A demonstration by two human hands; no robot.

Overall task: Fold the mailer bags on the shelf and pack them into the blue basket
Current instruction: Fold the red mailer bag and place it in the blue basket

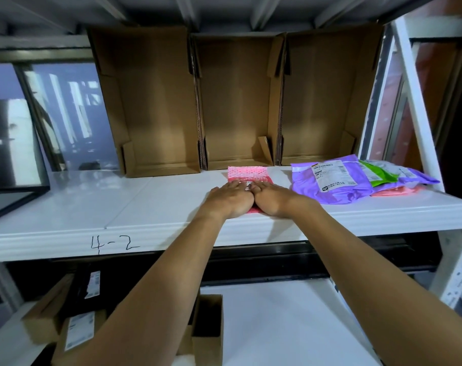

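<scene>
1. Head view showed our left hand (229,198) and right hand (273,199) touching, fingers flat, pressing the pink mailer bag (247,175) on the shelf (145,207).
2. We judged even pressure would set the crease.
3. More mailer bags (338,180) lay rightward; blue basket unseen.

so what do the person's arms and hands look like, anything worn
The left hand and right hand are bare: no gloves, watch or bracelet. Both arms are bare too, with no sleeve anywhere in view. The fingers are too blurred to rule out rings.
</scene>
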